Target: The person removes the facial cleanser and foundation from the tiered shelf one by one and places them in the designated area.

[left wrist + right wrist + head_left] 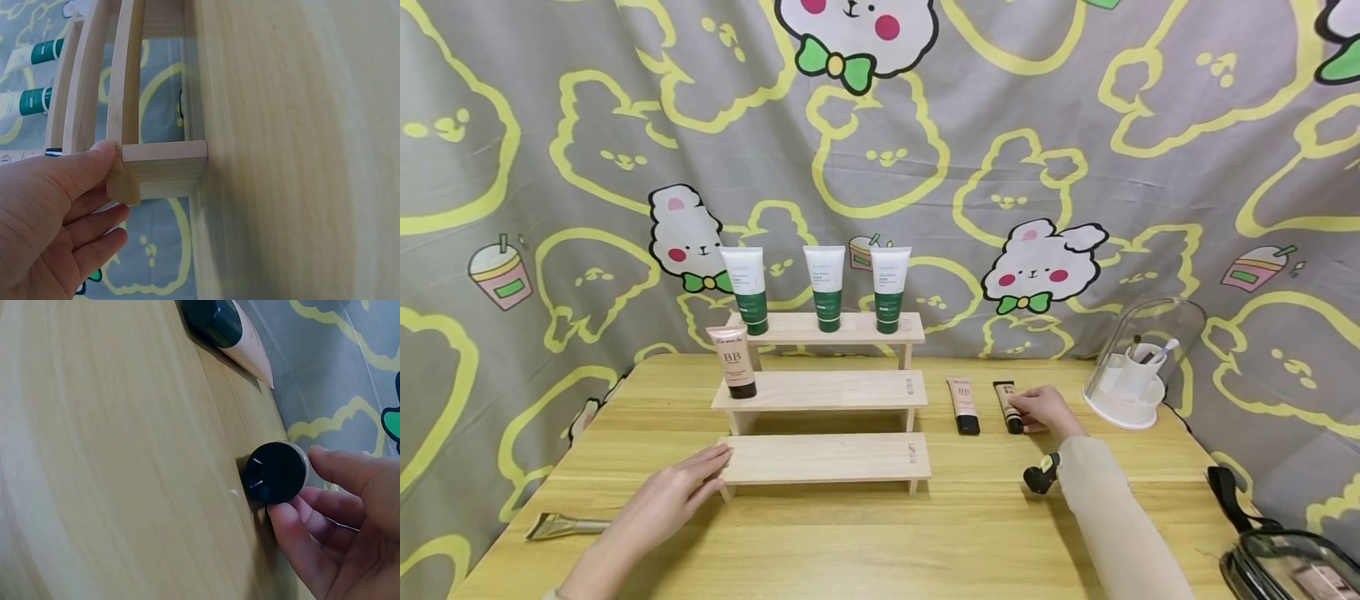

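Observation:
At the left end of a three-tier wooden display stand (827, 458), my left hand (662, 504) pinches the lowest shelf's edge; the left wrist view shows the thumb (100, 150) on it. My right hand (1047, 410) pinches a small tan tube with black ends (1006, 398) lying on the table. Its round black cap (275, 474) faces the right wrist camera. A pink BB cream tube (963, 402) lies just left of it. Another BB cream tube (733, 358) stands upright on the middle shelf's left end. The top shelf carries three white-and-green tubes (826, 287).
A white organizer under a clear dome (1138, 375) stands at the table's back right. A clear bag with black trim (1292, 554) sits at the front right. On the left lies a flat brush-like item (568, 525). Patterned cloth (887, 167) hangs behind the table.

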